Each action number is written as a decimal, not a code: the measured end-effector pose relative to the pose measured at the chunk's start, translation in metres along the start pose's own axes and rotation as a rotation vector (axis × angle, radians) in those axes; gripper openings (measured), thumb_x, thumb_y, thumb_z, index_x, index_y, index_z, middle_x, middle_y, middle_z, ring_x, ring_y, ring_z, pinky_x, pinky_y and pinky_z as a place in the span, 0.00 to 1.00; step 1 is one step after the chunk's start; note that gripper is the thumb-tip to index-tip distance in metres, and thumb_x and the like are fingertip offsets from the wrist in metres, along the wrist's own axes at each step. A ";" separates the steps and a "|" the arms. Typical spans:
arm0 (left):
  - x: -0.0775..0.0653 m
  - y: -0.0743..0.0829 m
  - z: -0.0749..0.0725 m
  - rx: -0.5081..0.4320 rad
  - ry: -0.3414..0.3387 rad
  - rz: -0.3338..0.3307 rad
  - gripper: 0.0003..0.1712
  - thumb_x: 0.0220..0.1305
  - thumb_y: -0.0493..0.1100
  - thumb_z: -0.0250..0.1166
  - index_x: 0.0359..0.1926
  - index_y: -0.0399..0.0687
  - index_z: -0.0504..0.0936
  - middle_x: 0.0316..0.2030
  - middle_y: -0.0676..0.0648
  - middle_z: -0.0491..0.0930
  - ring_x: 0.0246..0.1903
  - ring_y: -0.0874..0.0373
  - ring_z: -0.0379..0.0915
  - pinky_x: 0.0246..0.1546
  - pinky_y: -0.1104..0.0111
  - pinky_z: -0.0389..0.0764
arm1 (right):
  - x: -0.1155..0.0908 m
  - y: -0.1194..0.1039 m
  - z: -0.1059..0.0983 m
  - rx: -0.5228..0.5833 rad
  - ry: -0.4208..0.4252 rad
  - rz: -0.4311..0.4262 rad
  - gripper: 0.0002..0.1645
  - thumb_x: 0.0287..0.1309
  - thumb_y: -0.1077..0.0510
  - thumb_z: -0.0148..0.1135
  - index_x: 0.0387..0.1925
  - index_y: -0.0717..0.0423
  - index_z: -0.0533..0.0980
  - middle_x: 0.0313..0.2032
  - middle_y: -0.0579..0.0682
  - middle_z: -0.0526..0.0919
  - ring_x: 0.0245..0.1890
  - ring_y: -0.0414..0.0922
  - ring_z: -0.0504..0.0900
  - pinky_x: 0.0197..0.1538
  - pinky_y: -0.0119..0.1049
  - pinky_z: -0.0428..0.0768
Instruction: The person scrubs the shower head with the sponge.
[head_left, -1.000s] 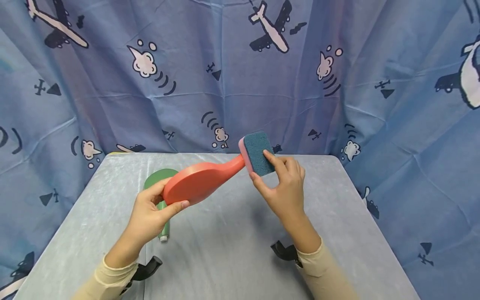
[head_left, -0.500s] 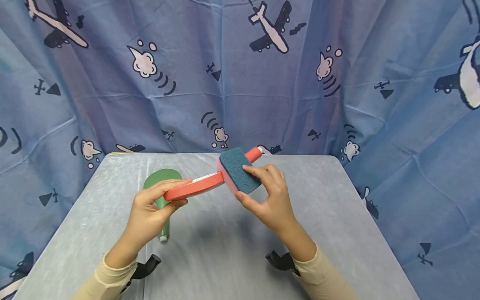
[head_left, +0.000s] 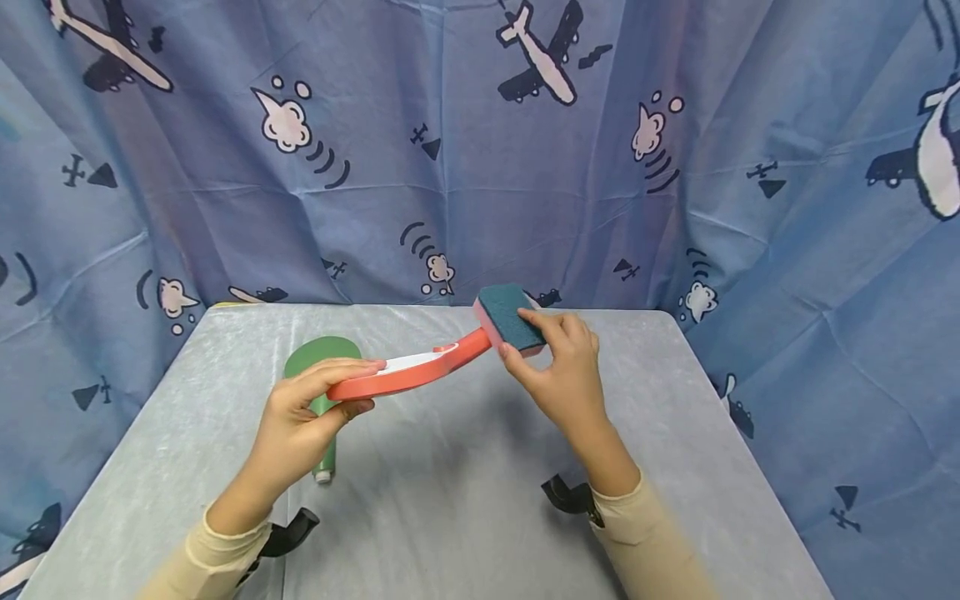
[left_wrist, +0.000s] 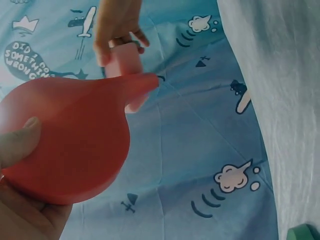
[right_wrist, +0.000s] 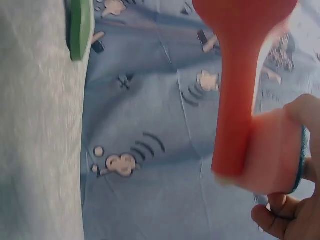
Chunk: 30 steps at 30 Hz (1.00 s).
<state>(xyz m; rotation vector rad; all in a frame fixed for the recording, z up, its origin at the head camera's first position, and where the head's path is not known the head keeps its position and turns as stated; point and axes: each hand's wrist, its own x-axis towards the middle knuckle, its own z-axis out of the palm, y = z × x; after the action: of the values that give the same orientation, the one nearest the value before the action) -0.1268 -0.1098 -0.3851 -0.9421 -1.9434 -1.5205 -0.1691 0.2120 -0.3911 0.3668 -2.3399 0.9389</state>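
Note:
My left hand (head_left: 300, 417) pinches the round head of a red paddle (head_left: 397, 381), thumb on one face and fingers on the other. In the head view its upper side shows white within a red rim; the left wrist view has its smooth red face. The paddle is raised above the table, handle pointing away to the right. My right hand (head_left: 564, 367) grips a sponge (head_left: 510, 315) with a dark teal scouring side and a pink side. In the right wrist view the sponge's pink foam (right_wrist: 272, 150) lies against the handle near its end. The sponge hides the handle's tip in the head view.
A green paddle of similar shape (head_left: 322, 350) lies on the grey cloth-covered table (head_left: 450, 517), partly behind my left hand. A blue curtain with printed airplanes (head_left: 480, 150) hangs behind the table and along both sides. A black strap-like piece sits at each wrist.
The sponge slid along the handle toward the head, then back out to the handle's end. The paddle has tilted, so its white side now shows. My left hand has hardly moved.

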 end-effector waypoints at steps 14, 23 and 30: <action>0.002 -0.004 -0.001 -0.074 -0.055 0.078 0.30 0.40 0.14 0.73 0.47 0.36 0.88 0.47 0.40 0.88 0.53 0.54 0.82 0.56 0.70 0.78 | -0.003 -0.007 -0.009 0.047 -0.110 -0.067 0.28 0.56 0.45 0.73 0.59 0.42 0.83 0.39 0.45 0.75 0.42 0.44 0.72 0.49 0.46 0.66; 0.002 -0.004 -0.004 -0.105 -0.042 0.132 0.30 0.37 0.14 0.74 0.47 0.34 0.88 0.46 0.39 0.88 0.52 0.54 0.83 0.56 0.70 0.79 | -0.001 -0.005 -0.014 -0.061 -0.047 -0.041 0.29 0.55 0.43 0.74 0.58 0.46 0.83 0.37 0.47 0.75 0.40 0.46 0.70 0.49 0.47 0.63; 0.001 0.003 -0.015 -0.201 0.119 -0.060 0.28 0.41 0.13 0.72 0.47 0.28 0.85 0.45 0.45 0.89 0.48 0.58 0.84 0.51 0.72 0.82 | -0.006 -0.016 -0.009 0.090 -0.031 -0.219 0.34 0.50 0.47 0.75 0.61 0.44 0.81 0.45 0.50 0.80 0.49 0.49 0.76 0.55 0.52 0.68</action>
<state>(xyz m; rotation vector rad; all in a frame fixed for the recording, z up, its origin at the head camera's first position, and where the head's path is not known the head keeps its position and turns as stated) -0.1252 -0.1236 -0.3788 -0.8595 -1.7752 -1.7899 -0.1537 0.2073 -0.3807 0.6642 -2.2340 0.9390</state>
